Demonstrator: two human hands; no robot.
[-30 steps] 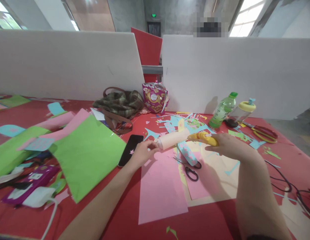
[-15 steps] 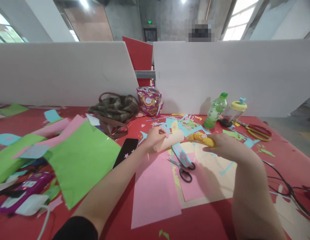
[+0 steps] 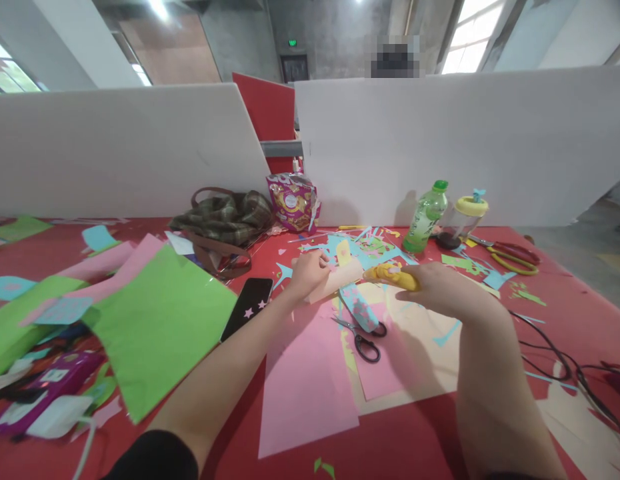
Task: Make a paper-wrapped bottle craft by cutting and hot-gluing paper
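Observation:
My left hand (image 3: 310, 273) is at the left end of a cream paper roll (image 3: 343, 275), its fingers pinched together. What sits between those fingertips is too small to make out. On the other side, my right hand (image 3: 437, 290) grips a yellow tool (image 3: 390, 275) of a kind I cannot make out, its tip close to the roll's right end. A blue paper strip with pink shapes (image 3: 359, 308) lies below the roll, partly over black-handled scissors (image 3: 366, 347). Pink paper (image 3: 307, 393) and cream paper (image 3: 430, 360) lie beneath. Pink stars rest on a black phone (image 3: 249, 303).
Paper scraps litter the red table (image 3: 420, 440). Behind stand a plaid bag (image 3: 225, 217), a purple snack bag (image 3: 293, 203), a green bottle (image 3: 426, 219) and a yellow-lidded cup (image 3: 466, 217). Red-handled scissors (image 3: 515, 252) and black cables (image 3: 565, 367) lie right; green paper (image 3: 165, 327) lies left.
The whole view has shifted slightly. My left fingers look a little more curled above the roll. The yellow tool stays in my right hand near the roll's end.

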